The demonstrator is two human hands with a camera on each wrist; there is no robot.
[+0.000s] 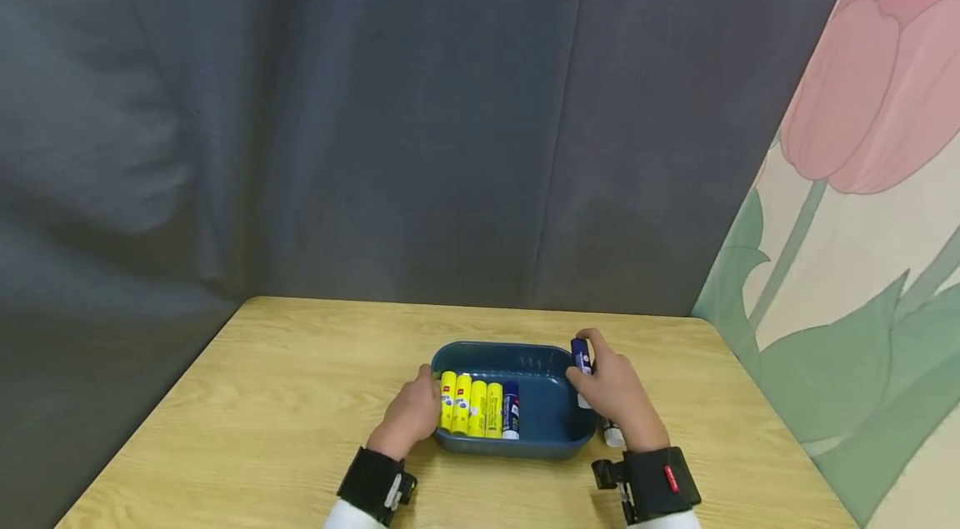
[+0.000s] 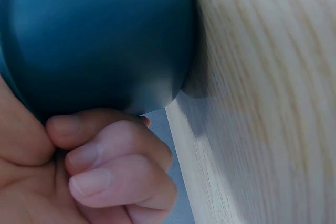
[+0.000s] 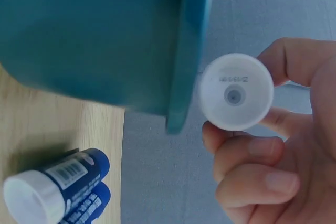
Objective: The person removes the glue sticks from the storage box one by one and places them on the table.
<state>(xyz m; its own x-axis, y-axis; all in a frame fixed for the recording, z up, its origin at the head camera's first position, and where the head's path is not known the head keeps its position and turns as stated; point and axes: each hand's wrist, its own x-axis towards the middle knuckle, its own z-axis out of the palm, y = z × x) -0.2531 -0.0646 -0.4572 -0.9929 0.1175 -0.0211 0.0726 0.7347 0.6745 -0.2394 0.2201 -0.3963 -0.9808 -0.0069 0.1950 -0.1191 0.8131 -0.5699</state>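
Observation:
A dark blue-green plastic tray stands on the table with a row of several yellow glue sticks and one blue glue stick inside, at its left and middle. My left hand grips the tray's left end; in the left wrist view its fingers curl beneath the rim. Between thumb and fingers, my right hand holds another blue glue stick just over the tray's right rim. The right wrist view shows this stick's round white base facing the camera, beside the tray wall.
Two blue glue sticks with white ends lie on the table right of the tray, partly behind my right hand in the head view. Wooden tabletop surrounds the tray. A dark grey curtain hangs behind; a tulip-painted wall borders the right.

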